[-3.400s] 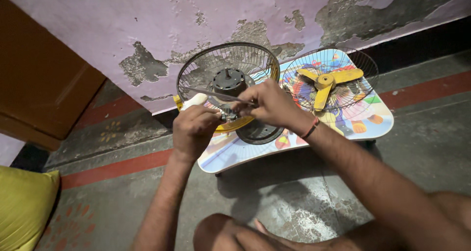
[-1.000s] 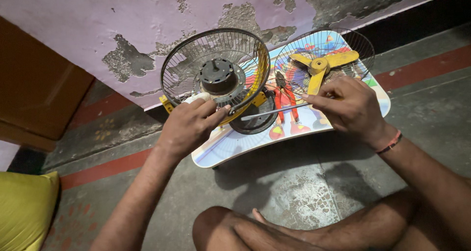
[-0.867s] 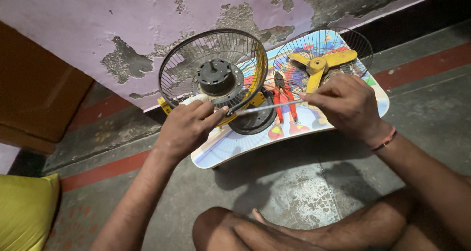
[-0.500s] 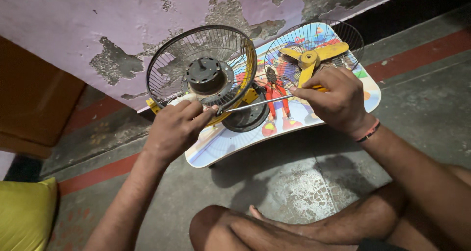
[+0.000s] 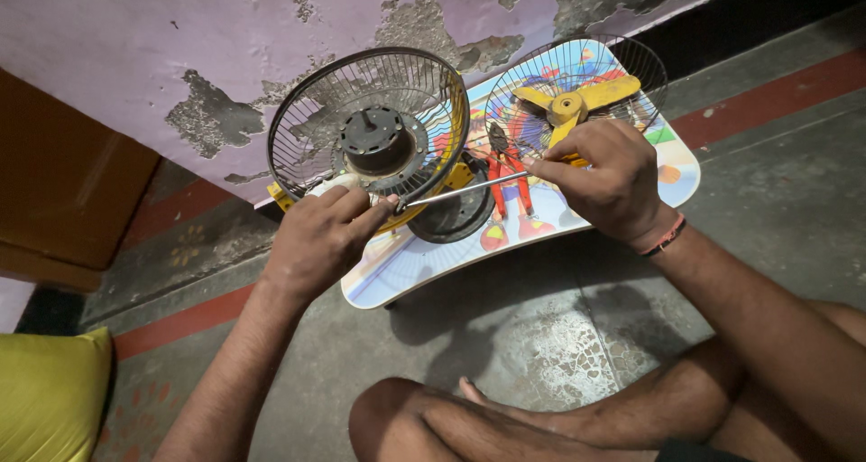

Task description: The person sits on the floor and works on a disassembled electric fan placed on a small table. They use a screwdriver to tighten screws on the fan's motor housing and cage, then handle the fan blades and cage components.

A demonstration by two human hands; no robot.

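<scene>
Your things rest on a small colourful printed lap table [image 5: 397, 277] that stands on the grey concrete floor [image 5: 559, 336], its far edge against the peeling wall. On its left end stands the fan's wire guard with motor [image 5: 370, 137]. Toward the right end lie the second wire guard [image 5: 631, 65], yellow blades [image 5: 577, 101], and red-handled pliers [image 5: 505, 169] mid-table.

Screwdriver [image 5: 465, 189] handle hidden inside right hand [image 5: 604, 182]
</scene>
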